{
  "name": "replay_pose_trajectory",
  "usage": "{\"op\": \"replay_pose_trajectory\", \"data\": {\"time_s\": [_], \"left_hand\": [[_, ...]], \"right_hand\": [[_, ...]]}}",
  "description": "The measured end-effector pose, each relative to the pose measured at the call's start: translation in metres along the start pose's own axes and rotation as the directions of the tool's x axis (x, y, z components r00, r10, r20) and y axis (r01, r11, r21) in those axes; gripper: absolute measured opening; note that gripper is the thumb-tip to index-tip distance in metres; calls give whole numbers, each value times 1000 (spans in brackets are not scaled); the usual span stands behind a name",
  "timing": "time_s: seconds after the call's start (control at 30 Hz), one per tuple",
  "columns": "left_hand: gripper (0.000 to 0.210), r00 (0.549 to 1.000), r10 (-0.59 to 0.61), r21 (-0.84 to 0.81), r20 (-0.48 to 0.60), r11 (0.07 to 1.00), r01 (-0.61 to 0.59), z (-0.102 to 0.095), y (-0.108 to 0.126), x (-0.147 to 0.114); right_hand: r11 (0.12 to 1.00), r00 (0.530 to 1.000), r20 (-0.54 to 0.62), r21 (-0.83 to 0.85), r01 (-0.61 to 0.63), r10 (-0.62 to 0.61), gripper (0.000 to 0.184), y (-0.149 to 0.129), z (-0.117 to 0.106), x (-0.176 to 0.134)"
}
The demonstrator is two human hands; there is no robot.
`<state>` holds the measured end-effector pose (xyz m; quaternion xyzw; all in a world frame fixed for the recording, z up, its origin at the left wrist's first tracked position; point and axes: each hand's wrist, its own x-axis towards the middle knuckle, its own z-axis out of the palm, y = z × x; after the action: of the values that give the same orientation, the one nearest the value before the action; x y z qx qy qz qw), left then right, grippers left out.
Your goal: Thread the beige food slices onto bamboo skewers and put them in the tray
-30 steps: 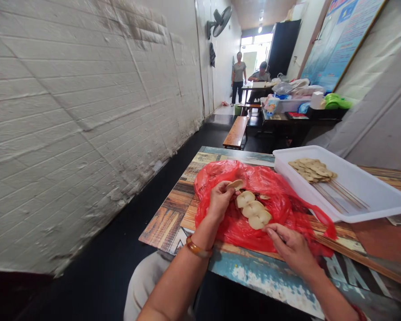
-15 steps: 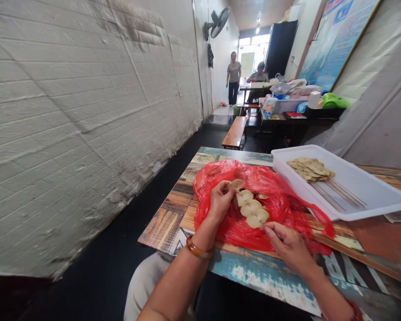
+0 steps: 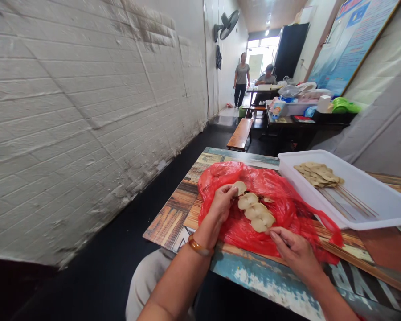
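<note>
While everything in reach is carried by a rectangular table with a patchwork wood-print top (image 3: pixel 169 223), the work is concentrated on its left part.

A white rectangular plastic tray (image 3: pixel 370 185) is placed at the right, beyond the right hand (image 3: pixel 296 249). A beige pile of flat round pieces (image 3: pixel 317 174) is held in it, with thin wooden sticks (image 3: pixel 350 203) pointed toward the near right. Left of the tray, a crumpled red translucent plastic bag (image 3: pixel 220 171) is spread on the tabletop.

Over the bag, between both hands: a row of three pale beige flat discs (image 3: pixel 256 211), packed close. Whether the bag is touched by it cannot be told.

Key geometry: the row's long axis is laid diagonally, near right to far left. Its near end is pinched by the right thumb and forefinger; whether disc edge or a stick is gripped cannot be made out. The far end is left to the left hand (image 3: pixel 222 203), which is nearer there.

In that hand a single pale round disc (image 3: pixel 240 188) is pinched at its edge, between thumb and fingers. It is positioned just past the far end, roughly in line with the axis. Contact with the row: cannot be confirmed.
</note>
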<state>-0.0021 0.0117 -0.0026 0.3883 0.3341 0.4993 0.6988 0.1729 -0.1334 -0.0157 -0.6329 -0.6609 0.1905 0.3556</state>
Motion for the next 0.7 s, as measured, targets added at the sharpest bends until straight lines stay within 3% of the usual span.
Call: {"op": "replay_pose_trajectory", "data": {"time_s": [0.33, 0.7], "left_hand": [[27, 992, -97, -137, 84, 985, 108, 0, 6, -1], [18, 991, -75, -167, 107, 982, 92, -1, 8, -2]], "right_hand": [[1000, 1000, -13, -11, 6, -6, 38, 8, 3, -2], [1000, 1000, -6, 18, -18, 19, 39, 10, 6, -3]]}}
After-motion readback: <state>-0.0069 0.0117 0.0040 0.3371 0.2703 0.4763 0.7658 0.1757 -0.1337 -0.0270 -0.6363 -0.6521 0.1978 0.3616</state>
